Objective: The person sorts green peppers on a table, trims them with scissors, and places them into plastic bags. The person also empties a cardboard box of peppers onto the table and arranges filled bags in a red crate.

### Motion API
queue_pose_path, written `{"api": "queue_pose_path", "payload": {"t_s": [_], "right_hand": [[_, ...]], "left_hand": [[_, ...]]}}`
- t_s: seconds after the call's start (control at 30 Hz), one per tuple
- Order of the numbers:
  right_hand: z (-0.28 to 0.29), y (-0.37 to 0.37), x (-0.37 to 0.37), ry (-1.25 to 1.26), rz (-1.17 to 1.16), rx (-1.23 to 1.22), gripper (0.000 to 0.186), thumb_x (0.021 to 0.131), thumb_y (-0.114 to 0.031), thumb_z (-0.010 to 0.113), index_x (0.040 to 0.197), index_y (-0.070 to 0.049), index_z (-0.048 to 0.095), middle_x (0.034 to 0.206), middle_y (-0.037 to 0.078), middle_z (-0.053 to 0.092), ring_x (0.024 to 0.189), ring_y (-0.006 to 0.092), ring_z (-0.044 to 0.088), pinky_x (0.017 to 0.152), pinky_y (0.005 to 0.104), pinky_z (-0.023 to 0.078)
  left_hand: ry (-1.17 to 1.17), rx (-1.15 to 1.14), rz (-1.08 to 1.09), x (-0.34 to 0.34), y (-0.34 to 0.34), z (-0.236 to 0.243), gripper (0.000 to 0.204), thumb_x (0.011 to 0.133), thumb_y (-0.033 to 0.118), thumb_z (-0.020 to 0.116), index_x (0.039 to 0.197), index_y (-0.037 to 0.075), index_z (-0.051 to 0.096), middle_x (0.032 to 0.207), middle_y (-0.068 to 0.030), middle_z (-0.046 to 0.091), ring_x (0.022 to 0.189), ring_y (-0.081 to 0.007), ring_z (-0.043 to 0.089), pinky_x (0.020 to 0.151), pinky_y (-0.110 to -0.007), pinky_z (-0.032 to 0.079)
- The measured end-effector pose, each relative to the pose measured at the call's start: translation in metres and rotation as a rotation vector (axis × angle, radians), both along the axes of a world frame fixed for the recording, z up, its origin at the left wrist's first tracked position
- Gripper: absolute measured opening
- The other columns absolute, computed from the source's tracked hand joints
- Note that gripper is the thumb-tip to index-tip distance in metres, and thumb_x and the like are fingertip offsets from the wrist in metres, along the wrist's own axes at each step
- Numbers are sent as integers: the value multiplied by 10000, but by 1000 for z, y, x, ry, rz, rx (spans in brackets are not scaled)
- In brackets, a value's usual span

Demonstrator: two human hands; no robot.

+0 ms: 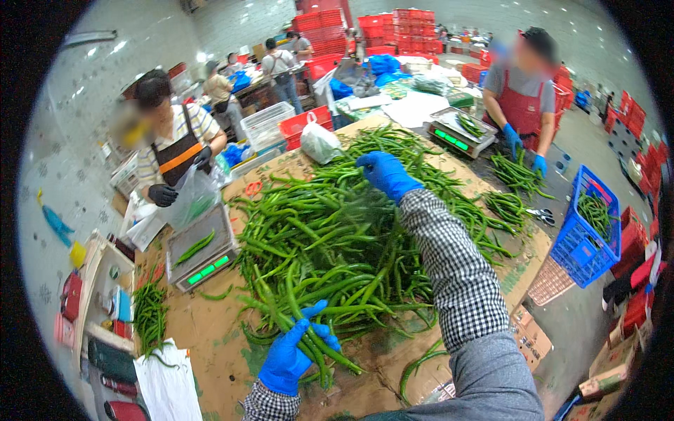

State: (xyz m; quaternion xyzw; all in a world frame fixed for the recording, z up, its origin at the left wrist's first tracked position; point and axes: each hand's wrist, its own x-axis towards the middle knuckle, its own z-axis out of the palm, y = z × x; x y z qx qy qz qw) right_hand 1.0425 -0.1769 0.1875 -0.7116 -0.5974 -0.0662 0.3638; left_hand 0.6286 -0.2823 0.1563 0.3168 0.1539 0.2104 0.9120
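Observation:
A large heap of long green chili peppers (330,224) covers the middle of the cardboard-topped table. My left hand (286,359), in a blue glove, is closed around a few green chili peppers (293,298) at the heap's near edge. Their ends stick out on both sides of the fingers. Stretched across to the far part of the heap is my right hand (387,174), also blue-gloved, with its fingers curled in. Whatever they hold, if anything, is hidden from this side. Checked sleeve covers show on both forearms.
One digital scale (203,251) with a pepper on it stands left; another scale (460,133) is far right. Two co-workers handle a plastic bag (193,200) and peppers. Scissors (540,215), a blue basket (588,231) and a white bag (320,142) lie around the heap.

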Motion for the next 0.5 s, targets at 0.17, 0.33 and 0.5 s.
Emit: {"api": "queue_pose_path", "payload": {"t_s": [0.17, 0.33, 0.5], "right_hand": [[-20, 18, 7, -351, -192, -355, 250, 788, -122, 537, 1013, -101, 642, 1050, 154, 597, 978, 312, 588, 801, 428, 485], [-9, 30, 8, -523, -434, -238, 160, 768, -142, 585, 911, -100, 644, 940, 146, 605, 849, 297, 611, 710, 413, 492], [50, -11, -8, -309, -181, 376, 102, 771, -196, 626, 846, -132, 599, 882, 112, 601, 810, 319, 597, 672, 432, 475]], "left_hand": [[63, 169, 12, -10, 13, 1, 610, 923, 276, 490, 1401, -4, 232, 823, -128, 627, 768, -257, 606, 749, -445, 508], [72, 189, 40, -24, 18, -1, 576, 909, 242, 506, 1374, -22, 292, 864, -138, 631, 800, -254, 606, 753, -421, 505], [38, 165, 32, -34, 18, -12, 521, 926, 222, 477, 1353, -38, 328, 1021, -159, 619, 904, -241, 588, 846, -386, 470]]}}
